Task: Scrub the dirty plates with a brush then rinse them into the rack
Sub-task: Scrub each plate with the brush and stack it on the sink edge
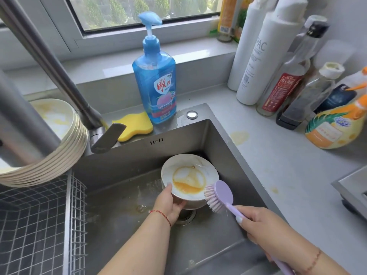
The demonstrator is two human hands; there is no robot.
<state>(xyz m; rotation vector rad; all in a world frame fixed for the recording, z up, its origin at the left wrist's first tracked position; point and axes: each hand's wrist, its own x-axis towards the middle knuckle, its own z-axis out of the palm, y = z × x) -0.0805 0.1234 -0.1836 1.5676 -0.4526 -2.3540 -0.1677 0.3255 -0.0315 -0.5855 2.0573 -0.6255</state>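
A white plate point(188, 173) smeared with orange sauce is tilted over the drain inside the steel sink point(216, 139). My left hand point(168, 203) grips its lower left rim, thumb on the inner face. My right hand point(264, 225) holds the handle of a lilac dish brush point(220, 195), whose pale bristles touch the plate's lower right edge. A stack of several dirty plates point(57, 139) sits at the left behind the tap. The wire rack point(39, 225) hangs in the sink's left side.
The steel tap point(65, 80) arches across the upper left. A blue soap pump bottle point(155, 76) and a yellow sponge point(133, 126) stand on the sink's back ledge. Several bottles point(278, 66) crowd the counter at the right, which has yellow stains point(239, 136).
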